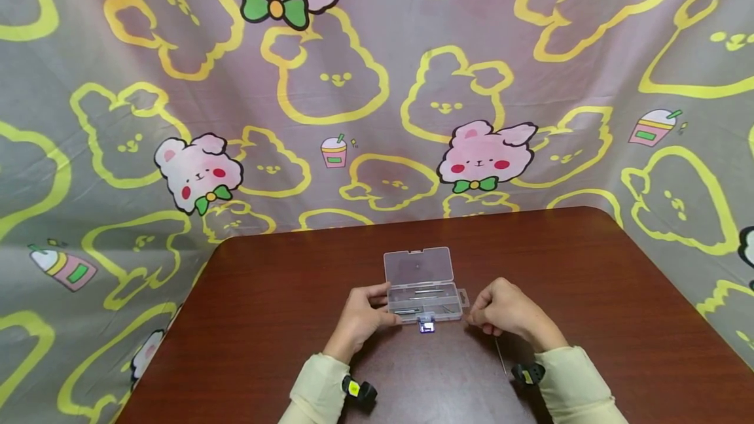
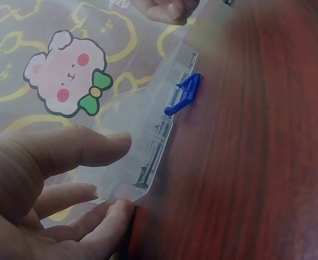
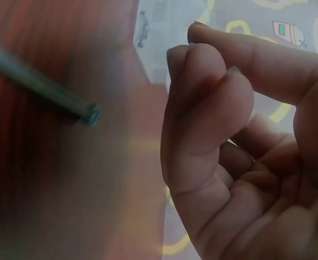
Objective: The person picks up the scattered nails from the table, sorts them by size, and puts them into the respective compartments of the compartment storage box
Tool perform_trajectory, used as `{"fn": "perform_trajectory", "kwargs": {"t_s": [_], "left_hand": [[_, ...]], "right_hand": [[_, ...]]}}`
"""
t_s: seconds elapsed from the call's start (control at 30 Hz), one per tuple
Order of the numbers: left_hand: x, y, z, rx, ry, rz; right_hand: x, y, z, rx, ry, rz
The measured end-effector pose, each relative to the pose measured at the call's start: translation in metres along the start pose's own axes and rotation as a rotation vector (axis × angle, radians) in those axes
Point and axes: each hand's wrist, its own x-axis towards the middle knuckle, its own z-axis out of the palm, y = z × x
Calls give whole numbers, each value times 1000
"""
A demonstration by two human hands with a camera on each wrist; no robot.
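A clear plastic compartment box (image 1: pixel 423 306) lies on the table with its lid (image 1: pixel 418 267) raised behind it. Several thin metal rods (image 2: pixel 154 151) are in its compartments, and a blue clasp (image 2: pixel 188 95) sticks out from the front edge. My left hand (image 1: pixel 362 314) grips the box's left end between thumb and fingers. Just off the right end, my right hand (image 1: pixel 503 307) has its fingers curled and thumb close to the fingertips; nothing shows between them. A slender metal rod (image 1: pixel 501 354) lies below that hand, its near end blurred in the right wrist view.
The dark brown wooden table (image 1: pixel 283 319) has rounded far corners. A patterned cloth (image 1: pixel 377 97) with cartoon animals hangs behind it and along its sides. A hanging tab (image 1: pixel 464 298) juts from the box's right end. Each wrist wears a black band (image 1: pixel 359 390).
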Motion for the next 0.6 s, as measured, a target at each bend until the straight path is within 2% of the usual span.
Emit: {"fn": "perform_trajectory", "kwargs": {"t_s": [0.23,0.6], "left_hand": [[-1,0,0,-7,-1,3],[0,-2,0,5,2,4]], "right_hand": [[-6,11,-4,-26,-19,-6],[-15,23,-8,-66,-4,43]]}}
